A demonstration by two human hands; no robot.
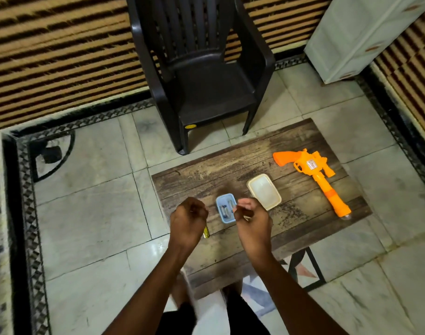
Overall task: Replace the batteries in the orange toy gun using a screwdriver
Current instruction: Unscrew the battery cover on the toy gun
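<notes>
A black chair (pixel 201 76) stood behind the tabletop (pixel 206 175). The orange toy gun (pixel 313 176) lay at the right, away from both hands. A small blue box (pixel 226 207) with batteries (pixel 224 211) sat between the left hand (pixel 188 220) and right hand (pixel 251 221). Each grip was curled and held nothing.

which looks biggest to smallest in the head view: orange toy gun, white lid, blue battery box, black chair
1. black chair
2. orange toy gun
3. white lid
4. blue battery box
</notes>
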